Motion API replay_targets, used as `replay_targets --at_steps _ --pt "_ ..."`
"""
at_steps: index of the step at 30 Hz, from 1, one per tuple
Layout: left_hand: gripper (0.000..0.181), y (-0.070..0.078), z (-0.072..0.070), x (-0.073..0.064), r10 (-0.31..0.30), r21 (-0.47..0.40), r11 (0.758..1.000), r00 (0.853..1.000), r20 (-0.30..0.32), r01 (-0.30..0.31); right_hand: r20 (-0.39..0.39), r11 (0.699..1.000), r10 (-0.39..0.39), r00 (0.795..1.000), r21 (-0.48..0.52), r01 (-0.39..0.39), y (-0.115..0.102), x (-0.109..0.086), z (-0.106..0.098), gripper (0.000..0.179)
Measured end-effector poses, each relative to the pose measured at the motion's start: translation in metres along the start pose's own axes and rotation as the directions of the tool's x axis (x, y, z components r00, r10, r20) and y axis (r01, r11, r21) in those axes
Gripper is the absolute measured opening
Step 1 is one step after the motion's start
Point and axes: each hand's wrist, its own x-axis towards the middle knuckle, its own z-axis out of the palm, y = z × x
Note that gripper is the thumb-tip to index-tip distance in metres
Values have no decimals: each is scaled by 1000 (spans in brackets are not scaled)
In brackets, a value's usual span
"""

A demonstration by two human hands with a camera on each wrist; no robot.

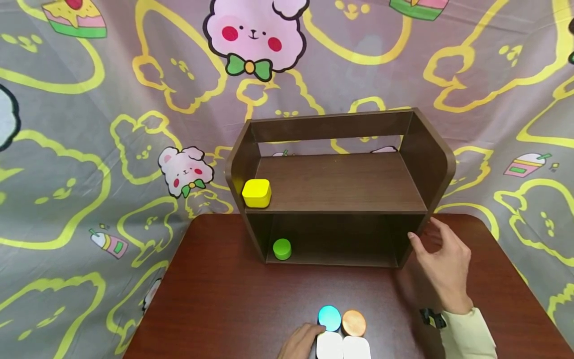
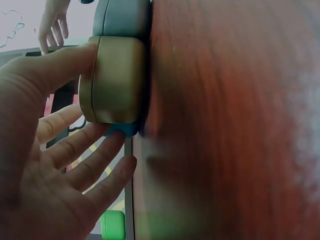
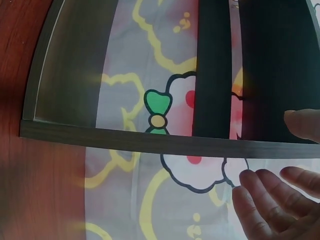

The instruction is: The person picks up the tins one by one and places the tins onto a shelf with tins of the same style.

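Note:
My left hand [image 1: 301, 343] is beside a square lidded box [image 1: 329, 345] that looks white from the head and tan in the left wrist view. Its thumb touches the lid's edge there, while the other fingers reach loosely past the far side, close to a blue round container [image 1: 329, 318]. Out at the right side panel of a dark brown two-tier shelf [image 1: 341, 182], my right hand [image 1: 444, 259] has thumb and fingers spread around the panel's edge. In the right wrist view, gaps show between that panel [image 3: 150, 142] and both the thumb [image 3: 302, 125] and fingers.
An orange round container [image 1: 354, 323] and a second white box [image 1: 356, 348] stand with the others at the table's front. On the upper shelf's left end sits a yellow box [image 1: 257, 193]; a green round container [image 1: 282, 249] is below. A patterned cloth [image 1: 134, 189] hangs behind.

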Motion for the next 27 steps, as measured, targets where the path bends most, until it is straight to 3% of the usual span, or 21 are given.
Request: replay_targets --at_steps 7,14,20,23,27 --pt "52 -6 10 -2 67 18 998 993 -101 -65 -6 1000 -20 1000 11 20 3 3 7 37" --pt "56 -24 29 -11 77 67 995 992 -97 -71 -9 1000 -11 1000 18 11 7 5 10 28" --pt "49 -8 8 0 74 -8 997 993 -92 -75 14 999 17 1000 36 -18 8 8 8 21" --pt "48 -3 2 3 25 -25 999 999 -40 -26 23 999 7 1000 40 -8 9 9 7 20" --pt "48 0 0 3 -28 -1 1000 999 -16 28 31 999 -12 999 46 10 10 9 6 19"
